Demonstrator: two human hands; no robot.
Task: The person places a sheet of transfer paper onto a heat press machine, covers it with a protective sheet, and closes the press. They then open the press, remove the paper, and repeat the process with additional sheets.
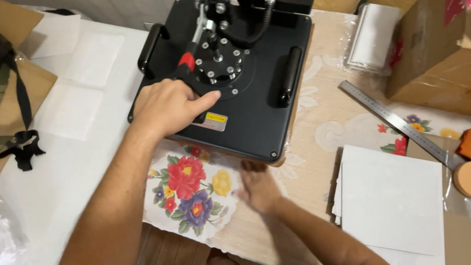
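My right hand [259,188] lies flat on the table [306,172], its fingers slipping under the heat press [228,73] plate's front edge — their tips are hidden, holding nothing I can see. Farther off, my left hand [167,106] rests palm-down on the black plate, fingers loosely curled, forefinger stretched toward the hub — gripping nothing.
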